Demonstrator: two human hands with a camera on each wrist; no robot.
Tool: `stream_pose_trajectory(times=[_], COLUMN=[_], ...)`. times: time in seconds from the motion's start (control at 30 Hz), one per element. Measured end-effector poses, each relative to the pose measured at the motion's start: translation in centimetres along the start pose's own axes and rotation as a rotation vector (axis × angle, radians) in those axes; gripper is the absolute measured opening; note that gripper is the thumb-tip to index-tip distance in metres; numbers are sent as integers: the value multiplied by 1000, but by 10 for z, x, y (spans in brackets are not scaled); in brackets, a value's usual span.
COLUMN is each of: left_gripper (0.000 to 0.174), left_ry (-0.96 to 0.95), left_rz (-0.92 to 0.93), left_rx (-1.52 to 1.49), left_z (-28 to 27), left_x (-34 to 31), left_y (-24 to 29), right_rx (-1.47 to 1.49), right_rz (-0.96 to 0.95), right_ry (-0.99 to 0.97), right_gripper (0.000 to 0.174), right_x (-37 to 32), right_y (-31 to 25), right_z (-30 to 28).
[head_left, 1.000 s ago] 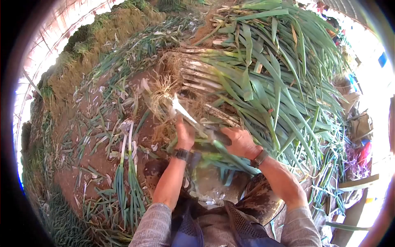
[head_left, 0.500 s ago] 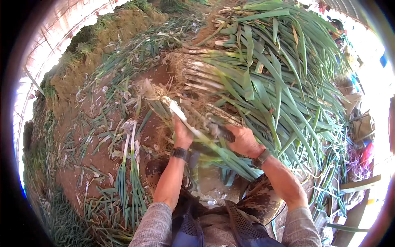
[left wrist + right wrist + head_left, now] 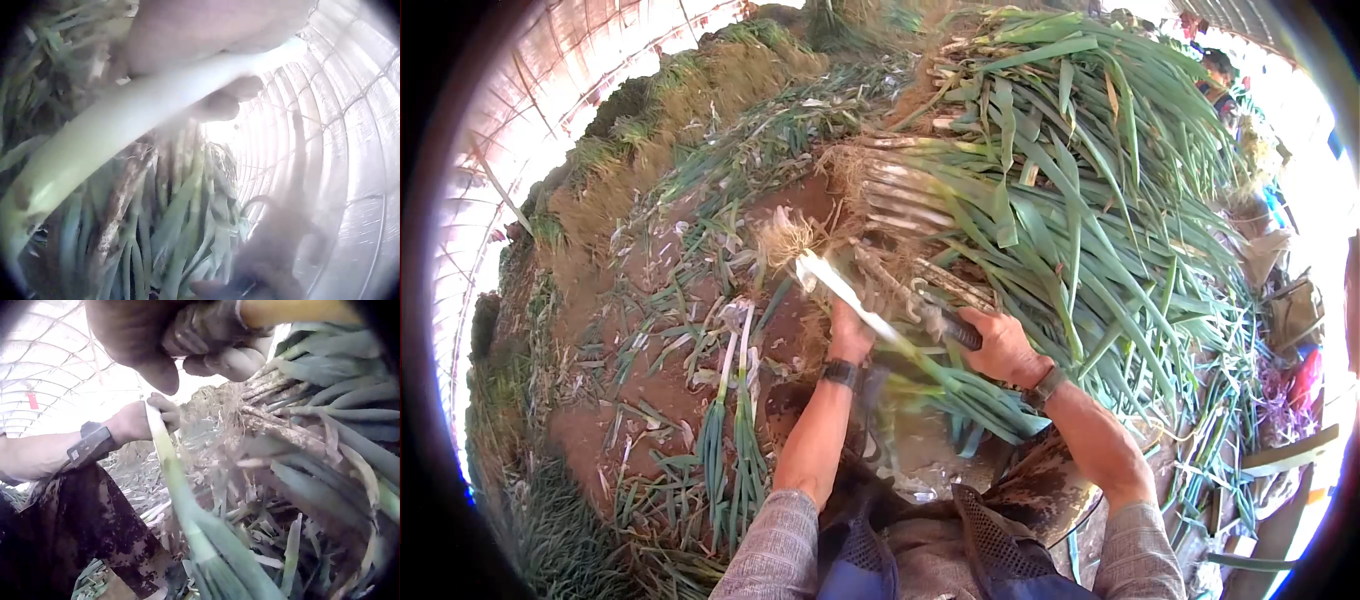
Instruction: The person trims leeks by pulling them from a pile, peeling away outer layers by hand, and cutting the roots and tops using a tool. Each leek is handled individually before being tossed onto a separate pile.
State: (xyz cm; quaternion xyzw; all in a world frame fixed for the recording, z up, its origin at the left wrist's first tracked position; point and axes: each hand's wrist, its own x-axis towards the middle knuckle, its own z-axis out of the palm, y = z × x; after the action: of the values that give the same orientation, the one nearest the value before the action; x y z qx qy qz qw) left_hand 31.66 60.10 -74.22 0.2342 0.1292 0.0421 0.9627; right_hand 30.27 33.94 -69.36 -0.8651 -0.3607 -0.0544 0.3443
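My left hand [image 3: 850, 330] grips the white stem of a leek [image 3: 920, 362], whose bushy roots [image 3: 787, 238] point up and left and whose green leaves trail right over my lap. The left wrist view shows the palm and fingers [image 3: 212, 28] round the pale stem [image 3: 119, 119]. My right hand [image 3: 1005, 350] is curled round the dark handle of a long tool [image 3: 962, 330]; its blurred, dirty-looking far part lies just above the leek. Seen from the right wrist, dark wrapping covers the handle [image 3: 203, 328], and its yellowish end sticks out to the right.
A large pile of leeks [image 3: 1080, 210] lies at the upper right, roots leftward. Two cleaner leeks [image 3: 730, 390] rest on the littered brown soil [image 3: 610, 430] at the left. Loose leaves and scraps lie around. Reddish and purple material [image 3: 1285, 395] is at the far right.
The leek has turned slightly, and its white stem and leaves show more fully. The tool's far part has separated from the stem, and both hands have shifted slightly rightward in the head view.
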Motion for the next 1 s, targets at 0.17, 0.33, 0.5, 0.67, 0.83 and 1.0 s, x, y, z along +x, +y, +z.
stream_pose_trajectory(times=[0.17, 0.33, 0.5, 0.67, 0.83, 1.0], left_gripper=[40, 37, 43, 39, 27, 34], left_ry=[-293, -436, -101, -368, 41, -23], left_rz=[-74, -4, 1, -39, 92, 104], left_rx=[-35, 42, 46, 31, 174, 231], left_z=[-13, -4, 1, -11, -15, -9], left_x=[-10, -16, -22, -3, 4, 22], left_y=[0, 10, 3, 3, -6, 21], right_rx=[-4, -35, -39, -36, -44, -9], right_rz=[-191, -158, -202, -117, -67, -45], right_ry=[38, -43, 45, 32, -35, -26], right_gripper=[41, 49, 45, 45, 46, 46], right_x=[-6, -6, -5, -2, -4, -1], right_y=[-8, -10, -10, -19, -5, -5], right_z=[-8, -15, -7, -15, -1, -4])
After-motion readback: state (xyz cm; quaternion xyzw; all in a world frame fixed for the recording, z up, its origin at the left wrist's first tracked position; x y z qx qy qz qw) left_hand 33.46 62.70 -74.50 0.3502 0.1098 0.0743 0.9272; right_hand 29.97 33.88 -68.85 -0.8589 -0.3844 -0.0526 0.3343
